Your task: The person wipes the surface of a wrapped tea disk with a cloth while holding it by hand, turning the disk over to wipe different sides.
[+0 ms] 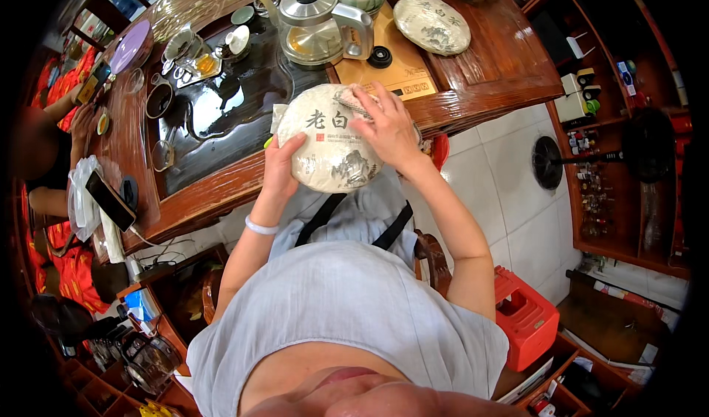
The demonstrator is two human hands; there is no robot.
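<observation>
A round tea cake in a clear wrapper over printed white paper is held up above my lap, near the table's front edge. My left hand grips its left rim, thumb on the face. With my right hand I press a checked cloth onto its upper right; that hand and the cloth hide part of the printing. Beyond, a glass kettle with a steel lid stands beside the black tea tray. A second wrapped tea cake lies on the table at the upper right.
Small tea cups and a gaiwan stand on the tray. At the left, another person's hand is near a phone. A second phone lies at the table's left corner. A red plastic stool stands on my right.
</observation>
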